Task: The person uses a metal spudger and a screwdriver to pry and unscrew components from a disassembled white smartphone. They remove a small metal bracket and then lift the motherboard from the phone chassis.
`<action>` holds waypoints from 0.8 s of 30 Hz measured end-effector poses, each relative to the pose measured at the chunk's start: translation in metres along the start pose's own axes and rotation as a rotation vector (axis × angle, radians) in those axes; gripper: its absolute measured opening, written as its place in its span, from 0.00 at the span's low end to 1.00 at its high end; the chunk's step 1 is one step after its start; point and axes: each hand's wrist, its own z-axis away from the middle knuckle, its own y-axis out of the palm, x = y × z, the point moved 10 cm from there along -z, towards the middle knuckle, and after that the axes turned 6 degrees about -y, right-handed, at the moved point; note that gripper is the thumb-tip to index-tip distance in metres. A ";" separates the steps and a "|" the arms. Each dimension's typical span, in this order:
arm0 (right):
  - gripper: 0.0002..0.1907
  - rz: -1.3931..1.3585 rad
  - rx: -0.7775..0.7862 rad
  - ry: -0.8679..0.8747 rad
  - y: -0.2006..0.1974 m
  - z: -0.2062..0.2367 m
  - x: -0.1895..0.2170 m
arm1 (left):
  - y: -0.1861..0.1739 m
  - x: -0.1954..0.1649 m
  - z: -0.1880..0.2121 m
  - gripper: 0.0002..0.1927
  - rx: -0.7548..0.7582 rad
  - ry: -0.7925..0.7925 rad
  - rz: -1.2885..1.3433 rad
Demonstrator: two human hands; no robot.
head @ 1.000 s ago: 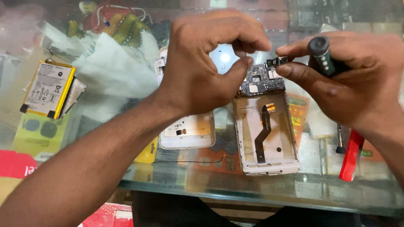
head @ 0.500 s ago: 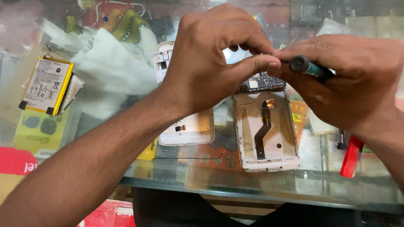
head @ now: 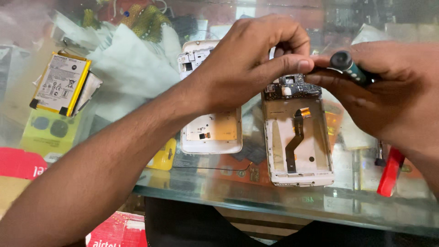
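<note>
My left hand point(head: 247, 68) reaches in from the lower left, its thumb and fingers pinched together against my right fingertips; what lies in the pinch is hidden. My right hand point(head: 388, 98) grips a screwdriver point(head: 350, 66) with a dark teal handle and a black cap. Both hands hover above an opened white phone frame point(head: 297, 142), which lies on the glass counter with a dark circuit board point(head: 292, 87) at its top and a black flex cable down its middle. A white phone back shell point(head: 212, 132) lies to its left, partly under my left wrist.
A yellow-edged battery point(head: 61, 82) lies at the left on a green box point(head: 50, 132). Crumpled white cloth point(head: 132, 64) sits behind it. A red-handled tool point(head: 391, 171) lies at the right. The glass counter's front edge point(head: 274, 201) runs below, with a red box point(head: 123, 233) under it.
My hands have come together above the circuit board. The left hand's pinch has closed against the right fingertips, and the small part seen earlier in my right fingers is out of sight.
</note>
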 end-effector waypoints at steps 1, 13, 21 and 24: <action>0.08 0.003 -0.001 0.020 0.001 0.001 -0.004 | 0.000 0.003 -0.001 0.11 0.023 -0.011 0.048; 0.08 -0.014 -0.109 0.119 -0.009 0.009 -0.028 | -0.038 0.030 -0.005 0.04 -0.094 -0.136 -0.489; 0.06 -0.006 -0.096 -0.001 -0.008 0.011 -0.020 | -0.022 0.025 -0.004 0.03 -0.020 -0.034 -0.725; 0.07 -0.026 -0.108 0.033 -0.007 0.012 -0.024 | -0.017 0.026 -0.003 0.08 -0.011 -0.013 -0.764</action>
